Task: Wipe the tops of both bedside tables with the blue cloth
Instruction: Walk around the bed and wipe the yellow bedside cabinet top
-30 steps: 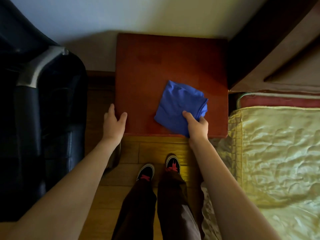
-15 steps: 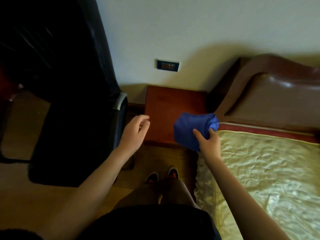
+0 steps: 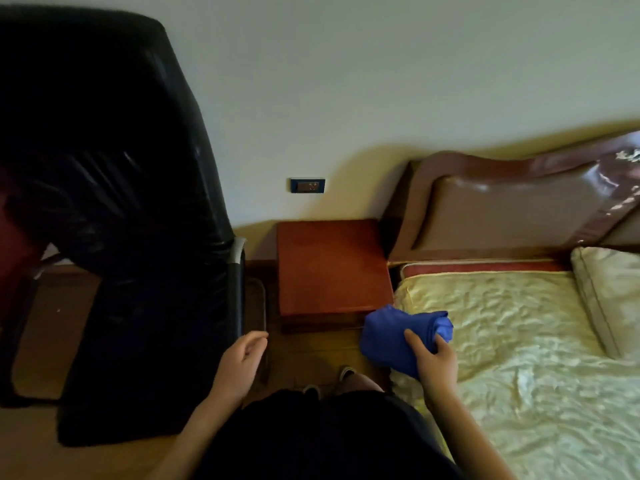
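Right hand (image 3: 434,363) has the bunched blue cloth (image 3: 398,332) clamped between thumb and fingers, and it hangs in the air off the near right corner of the square reddish-brown wooden bedside table (image 3: 330,268), clear of the top, over the gap where the table meets the bed. The cloth is rolled into a fat bundle, one twisted end poking toward the bed, the thumb laid across its near side.

Left hand (image 3: 242,362) floats free in front of the table's near left corner, fingers loosely curled, palm partly turned in, gripping nothing. It sits just beside the black leather office chair (image 3: 131,216), whose tall glossy back fills the left of the view, its grey-tipped armrest (image 3: 239,251) close to the table's left edge.

The table top is bare and dull red, pushed up against the pale wall (image 3: 346,81), with a small dark wall socket plate (image 3: 307,185) above it. To the right, touching the table's side, the brown padded headboard (image 3: 512,209) curves up, and below it spreads the crumpled pale yellow satin bedspread (image 3: 519,341) with a red band along its top edge. A cream pillow (image 3: 609,292) lies at the far right.

Down low, the person's dark clothing (image 3: 311,438) fills the bottom centre, with the tips of two shoes (image 3: 346,370) just peeking out on the yellowish wooden floor (image 3: 304,355) in front of the table
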